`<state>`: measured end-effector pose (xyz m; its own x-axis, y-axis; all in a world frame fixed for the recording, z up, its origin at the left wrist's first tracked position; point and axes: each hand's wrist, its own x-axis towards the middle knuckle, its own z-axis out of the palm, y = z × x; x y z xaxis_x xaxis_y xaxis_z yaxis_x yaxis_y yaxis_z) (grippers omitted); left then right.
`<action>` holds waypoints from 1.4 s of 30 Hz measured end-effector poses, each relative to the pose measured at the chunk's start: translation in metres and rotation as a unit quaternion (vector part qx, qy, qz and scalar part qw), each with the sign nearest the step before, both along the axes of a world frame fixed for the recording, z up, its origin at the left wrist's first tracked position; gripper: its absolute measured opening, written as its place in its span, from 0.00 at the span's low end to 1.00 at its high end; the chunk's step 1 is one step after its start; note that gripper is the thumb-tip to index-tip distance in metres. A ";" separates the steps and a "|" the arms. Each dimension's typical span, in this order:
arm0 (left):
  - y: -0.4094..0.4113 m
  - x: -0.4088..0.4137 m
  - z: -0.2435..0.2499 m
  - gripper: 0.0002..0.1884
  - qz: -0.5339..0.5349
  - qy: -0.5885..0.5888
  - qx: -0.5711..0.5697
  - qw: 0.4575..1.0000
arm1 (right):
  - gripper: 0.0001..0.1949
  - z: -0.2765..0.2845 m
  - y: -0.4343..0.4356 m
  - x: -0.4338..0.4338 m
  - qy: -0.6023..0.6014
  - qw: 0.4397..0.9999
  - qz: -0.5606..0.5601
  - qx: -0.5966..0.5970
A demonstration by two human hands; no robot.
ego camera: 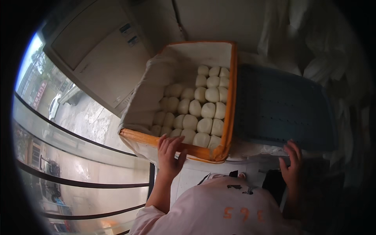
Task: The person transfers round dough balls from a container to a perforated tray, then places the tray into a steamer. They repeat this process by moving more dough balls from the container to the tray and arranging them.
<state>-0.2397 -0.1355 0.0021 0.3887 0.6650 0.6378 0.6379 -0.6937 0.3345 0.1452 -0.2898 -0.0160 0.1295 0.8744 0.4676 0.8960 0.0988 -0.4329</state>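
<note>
Before me stands a deep box (231, 88) with orange edges and a pale cloth lining. White steamed buns or dough pieces (189, 122) lie in rows in it, mostly at the near and right side; the far left part shows none. My left hand (170, 152) rests with its fingers over the box's near orange rim, thumb apart. On the right, a blue-grey plastic tray (285, 108) with small holes lies beside the box. My right hand (291, 164) is at the tray's near edge, fingers apart and bent; whether it touches the edge I cannot tell.
A large pale cabinet or appliance (100, 55) stands at the upper left. Glass with dark bars (88, 185) runs down the left side, with a street beyond it. Pale cloth or plastic sheeting (323, 44) hangs at the upper right. Light floor tiles (191, 179) show below the box.
</note>
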 end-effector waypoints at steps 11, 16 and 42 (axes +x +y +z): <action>0.026 0.064 0.015 0.18 0.060 0.022 -0.093 0.994 | 0.19 -0.002 -0.043 0.167 -0.041 0.961 -0.250 -0.107; 0.029 0.069 0.017 0.16 0.110 0.038 -0.159 0.980 | 0.20 -0.031 -0.053 0.292 -0.092 0.933 -0.347 -0.028; 0.030 0.077 0.012 0.12 0.165 0.047 -0.185 0.968 | 0.09 -0.009 0.167 0.377 -0.067 0.980 -0.172 -0.068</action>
